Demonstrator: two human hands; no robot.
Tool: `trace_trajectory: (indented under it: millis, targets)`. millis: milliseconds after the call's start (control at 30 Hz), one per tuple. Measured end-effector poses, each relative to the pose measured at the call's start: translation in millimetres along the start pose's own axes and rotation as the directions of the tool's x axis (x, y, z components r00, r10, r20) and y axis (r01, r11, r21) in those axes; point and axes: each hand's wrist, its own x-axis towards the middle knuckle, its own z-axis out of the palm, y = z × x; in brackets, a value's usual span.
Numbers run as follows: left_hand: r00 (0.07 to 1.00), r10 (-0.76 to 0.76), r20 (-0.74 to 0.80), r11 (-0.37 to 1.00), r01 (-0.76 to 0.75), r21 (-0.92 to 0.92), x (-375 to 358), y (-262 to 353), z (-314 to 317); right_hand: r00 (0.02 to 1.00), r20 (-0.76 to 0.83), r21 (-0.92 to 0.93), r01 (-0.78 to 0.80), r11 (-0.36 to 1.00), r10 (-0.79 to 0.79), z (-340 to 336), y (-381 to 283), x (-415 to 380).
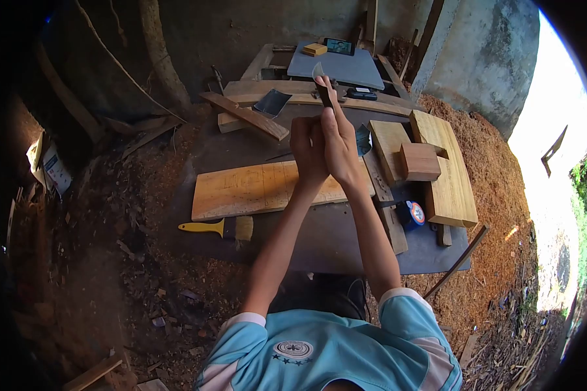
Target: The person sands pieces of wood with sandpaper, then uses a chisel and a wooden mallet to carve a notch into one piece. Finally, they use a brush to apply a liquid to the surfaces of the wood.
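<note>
Both my hands are raised together over a marked wooden board (231, 192). My left hand (308, 146) is closed, its fingers curled against my right palm; whatever lies inside them is hidden. My right hand (339, 143) points away from me with its fingers pressed together. Along its fingers runs a thin dark piece (324, 96) with a pale, curved tip; its exact kind cannot be made out. Left of the board's near edge lies a paintbrush (225, 227) with a yellow handle. Dark sheets, perhaps sandpaper, lie beyond (272, 103) and just right of my hands (363, 139).
At right are a reddish wooden block (420, 161), pale planks (451, 176) and a blue tape measure (411, 214). A brown wooden strip (248, 117) rests across a block at left. Farther back, a phone (339, 46) stands on a grey panel (306, 67). Sawdust surrounds the table.
</note>
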Motion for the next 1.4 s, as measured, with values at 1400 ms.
trace_trajectory:
  millis: [1400]
  targets:
    - [0.983,-0.186,-0.002,0.952,0.180,-0.246,-2.8,52.4,-50.2,0.942,0.326,-0.078,-0.053,0.996,0.076,10.2,40.1,-77.8]
